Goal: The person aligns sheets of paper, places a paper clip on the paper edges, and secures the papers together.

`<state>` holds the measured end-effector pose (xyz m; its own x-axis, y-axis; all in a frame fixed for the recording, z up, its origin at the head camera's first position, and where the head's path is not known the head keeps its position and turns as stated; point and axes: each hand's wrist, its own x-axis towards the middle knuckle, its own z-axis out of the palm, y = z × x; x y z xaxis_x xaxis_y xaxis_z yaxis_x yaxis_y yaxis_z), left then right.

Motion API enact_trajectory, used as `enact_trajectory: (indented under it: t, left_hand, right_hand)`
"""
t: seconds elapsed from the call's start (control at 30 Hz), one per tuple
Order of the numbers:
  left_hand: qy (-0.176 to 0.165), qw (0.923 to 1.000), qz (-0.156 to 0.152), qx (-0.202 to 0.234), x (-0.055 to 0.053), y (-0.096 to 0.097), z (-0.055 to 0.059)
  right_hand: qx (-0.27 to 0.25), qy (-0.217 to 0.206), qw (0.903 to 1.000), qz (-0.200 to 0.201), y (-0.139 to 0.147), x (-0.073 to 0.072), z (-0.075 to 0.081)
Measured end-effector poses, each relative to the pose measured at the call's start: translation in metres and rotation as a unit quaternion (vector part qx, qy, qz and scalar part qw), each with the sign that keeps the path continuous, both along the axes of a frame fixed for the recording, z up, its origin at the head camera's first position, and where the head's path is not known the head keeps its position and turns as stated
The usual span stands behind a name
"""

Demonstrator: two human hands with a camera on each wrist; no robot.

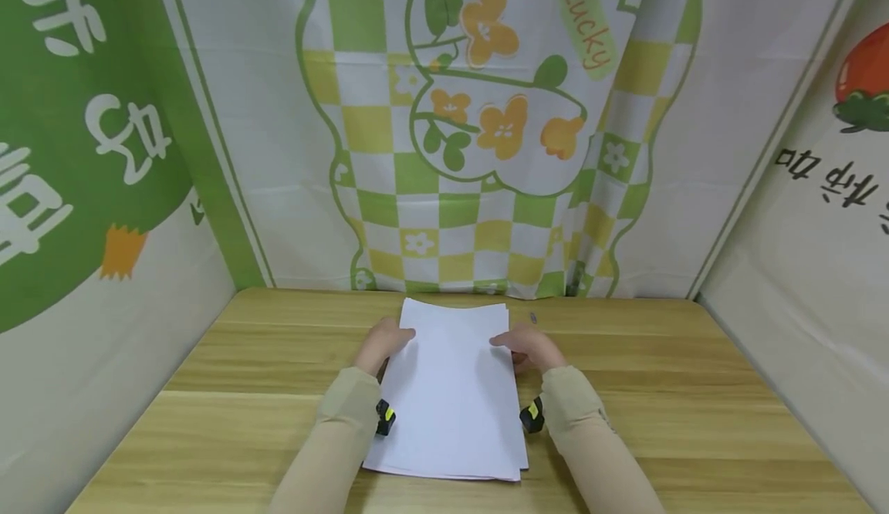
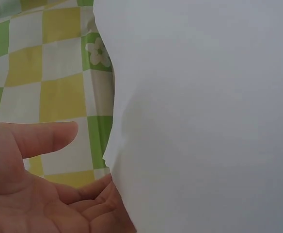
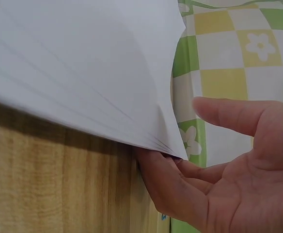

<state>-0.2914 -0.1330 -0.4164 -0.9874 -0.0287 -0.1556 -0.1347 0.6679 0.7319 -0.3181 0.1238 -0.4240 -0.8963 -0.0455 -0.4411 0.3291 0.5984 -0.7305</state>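
A stack of white paper sheets (image 1: 451, 398) spans the space between the two hands, its far edge dipping in the middle. My left hand (image 1: 382, 342) is at the stack's left side; in the left wrist view its fingers (image 2: 100, 208) reach under the paper's edge, while the thumb stands straight and apart from it. At the opposite side, my right hand (image 1: 531, 344) has its fingers (image 3: 173, 189) beneath the slightly fanned sheet edges. Its thumb, too, is raised off the paper. The fingertips of both hands are hidden under the sheets.
The wooden table (image 1: 243, 398) extends to both sides. A small grey object (image 1: 533, 317) lies beyond the right hand. A checkered floral curtain (image 1: 479, 236) hangs at the table's back edge, with printed cloths to the left and right. Dark devices are strapped at both wrists.
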Motion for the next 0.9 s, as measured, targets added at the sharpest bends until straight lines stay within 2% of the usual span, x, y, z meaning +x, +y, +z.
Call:
enact_trajectory:
  t: [0.13,0.33,0.73,0.9]
  left_hand:
    - [-0.003,1.0,-0.001,-0.001,0.0,-0.001,0.001]
    - [0.011,0.9998,-0.003,-0.016,0.0,-0.003,-0.001]
    - [0.033,0.9993,0.001,-0.017,-0.005,-0.007,-0.01]
    - [0.036,0.9992,-0.002,-0.019,-0.006,-0.007,-0.011]
  right_hand:
    - [-0.009,0.004,0.9999,0.007,-0.001,0.004,0.003]
    - [-0.026,0.007,0.9995,0.015,0.001,0.003,0.001]
    - [-0.057,0.017,0.9982,0.001,0.002,0.003,-0.003]
    - [-0.082,0.008,0.9966,-0.007,0.001,0.003,-0.003]
